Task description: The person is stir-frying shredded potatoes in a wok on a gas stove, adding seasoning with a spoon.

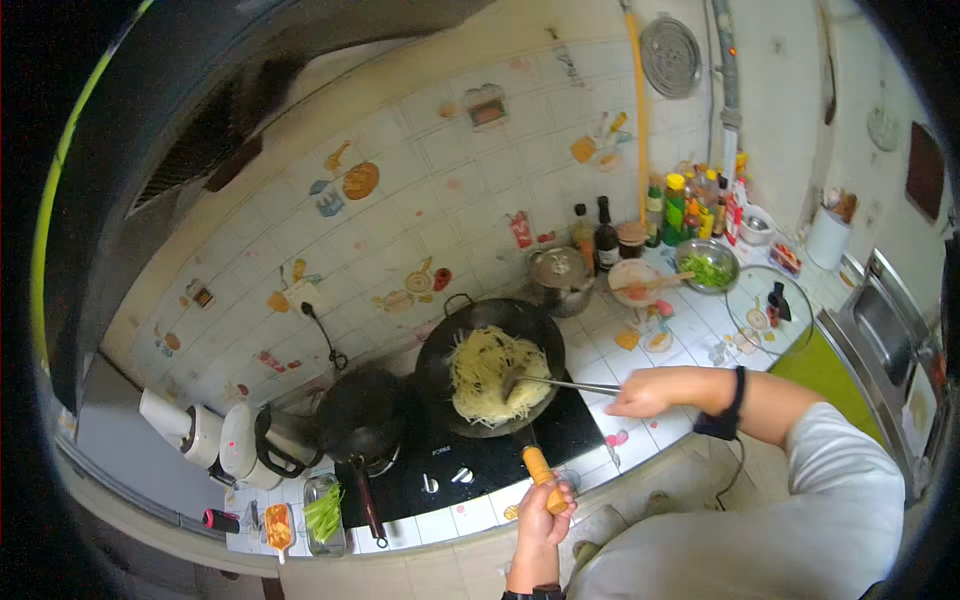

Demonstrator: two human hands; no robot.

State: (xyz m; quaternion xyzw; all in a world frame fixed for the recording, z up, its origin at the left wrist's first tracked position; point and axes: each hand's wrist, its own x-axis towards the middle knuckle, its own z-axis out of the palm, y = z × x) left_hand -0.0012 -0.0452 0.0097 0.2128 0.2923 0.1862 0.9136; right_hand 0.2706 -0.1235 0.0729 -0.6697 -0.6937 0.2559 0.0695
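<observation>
A black wok stands on the right side of the black cooktop, filled with a heap of pale yellow shreds that look like potato. My left hand grips the wok's wooden handle at the counter's front edge. In my right hand is the metal shaft of a cooking spatula, held from the right side. The spatula's blade rests among the shreds and is partly covered by them.
Left of the wok sits a dark pan. Further left are a glass dish of green strips and a white kettle. To the right stand a lidded pot, a bowl with a wooden spoon, a metal bowl of chopped greens, several bottles and a glass lid.
</observation>
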